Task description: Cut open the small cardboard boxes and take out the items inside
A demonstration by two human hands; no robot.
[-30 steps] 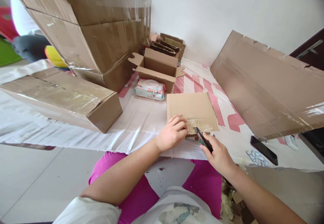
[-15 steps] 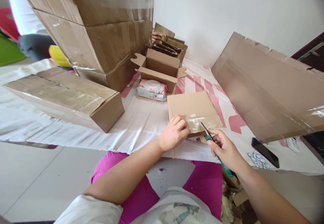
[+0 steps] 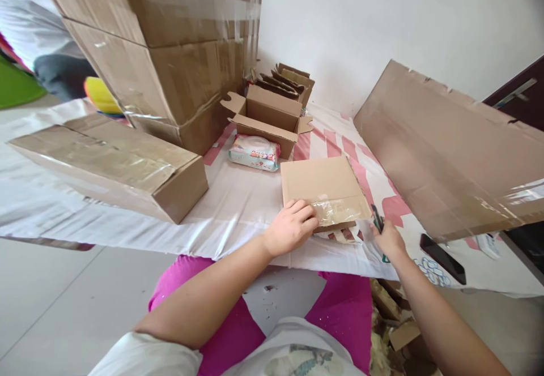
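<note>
A flat cardboard piece [image 3: 325,180] lies before me, with clear tape [image 3: 340,210] across its near edge. My left hand [image 3: 295,223] is closed at its near left corner, fingers curled against the cardboard. To the right of the piece, apart from it, my right hand [image 3: 387,237] is wrapped around green-handled scissors [image 3: 377,218]. Their dark blade end points up and away from me. The fist hides most of the handle. Small torn scraps [image 3: 342,235] stick out under the near edge.
A wipes pack [image 3: 255,152] lies before an open cardboard box [image 3: 272,112]. Closed boxes [image 3: 182,186] and a tall stack [image 3: 195,76] stand left; a large cardboard sheet [image 3: 450,155] leans right. A phone [image 3: 442,258] lies near the table edge. Another person's sleeve [image 3: 36,25] shows far left.
My right hand has moved right with the scissors, off the taped area to beside the cardboard. My left hand stays at the corner. The other person's hand behind the boxes is out of sight.
</note>
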